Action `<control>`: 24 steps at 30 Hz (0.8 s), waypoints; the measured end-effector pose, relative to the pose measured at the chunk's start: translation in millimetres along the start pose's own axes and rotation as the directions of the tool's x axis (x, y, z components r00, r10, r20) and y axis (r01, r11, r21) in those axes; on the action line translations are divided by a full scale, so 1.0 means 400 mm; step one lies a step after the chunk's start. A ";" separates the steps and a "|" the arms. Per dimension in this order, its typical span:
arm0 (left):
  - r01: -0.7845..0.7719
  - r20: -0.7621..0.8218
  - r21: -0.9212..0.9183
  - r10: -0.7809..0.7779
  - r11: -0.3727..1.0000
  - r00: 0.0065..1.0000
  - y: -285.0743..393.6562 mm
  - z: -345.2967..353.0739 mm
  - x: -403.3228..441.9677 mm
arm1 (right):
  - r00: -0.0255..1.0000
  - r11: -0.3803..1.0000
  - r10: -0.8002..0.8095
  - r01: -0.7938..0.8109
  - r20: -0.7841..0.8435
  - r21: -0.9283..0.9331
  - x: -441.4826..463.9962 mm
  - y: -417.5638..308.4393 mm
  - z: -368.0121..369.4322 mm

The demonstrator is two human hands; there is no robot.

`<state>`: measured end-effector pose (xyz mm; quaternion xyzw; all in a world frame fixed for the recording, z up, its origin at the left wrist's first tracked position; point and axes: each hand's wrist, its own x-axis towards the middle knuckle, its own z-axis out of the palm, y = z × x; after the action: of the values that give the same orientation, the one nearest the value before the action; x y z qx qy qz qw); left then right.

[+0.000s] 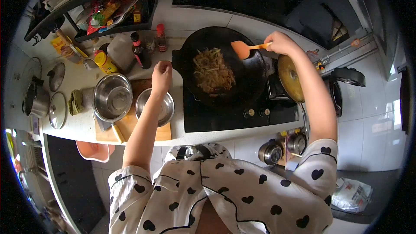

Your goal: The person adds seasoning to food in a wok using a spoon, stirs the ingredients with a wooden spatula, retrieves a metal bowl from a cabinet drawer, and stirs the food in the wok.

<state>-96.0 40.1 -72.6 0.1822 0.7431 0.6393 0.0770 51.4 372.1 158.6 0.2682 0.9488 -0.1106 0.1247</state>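
Observation:
My right hand (278,43) grips the handle of an orange spatula (242,50), whose blade is over the right side of a large black wok (247,78). Shredded food (212,71) lies in the left and middle of the wok, which sits on the black stove (208,119). Left of the wok, my left hand (162,76) is closed above the far edge of a small steel bowl (167,110); whether its fingers hold anything is hidden. A larger steel bowl (112,97) stands beside the small one, on a wooden board (160,133).
Behind the bowls stand a dark sauce bottle (139,52), a red-capped jar (161,39) and a yellow container (105,63). A knife handle (118,133) rests on the board. Pot lids (57,110) are at the left. A round golden lid (289,78) is right of the wok.

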 end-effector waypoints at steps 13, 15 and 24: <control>-0.021 -0.024 -0.011 0.021 1.000 1.000 -0.019 -0.007 0.002 | 0.964 0.863 -0.255 0.261 0.073 -0.433 -0.041 -0.245 -0.051; 0.005 -0.021 -0.018 -0.005 1.000 1.000 -0.017 -0.004 0.002 | 0.941 0.821 -0.337 0.276 -0.034 -0.500 -0.049 -0.271 -0.027; 0.043 -0.001 -0.045 -0.043 0.998 0.999 0.000 -0.012 0.001 | 0.832 0.618 -0.545 0.480 0.101 -0.623 -0.020 -0.278 0.058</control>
<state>-98.0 35.8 -71.7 0.1637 0.7322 0.6543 0.0941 2.3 269.2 154.8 -0.0656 0.9714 0.1924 0.1227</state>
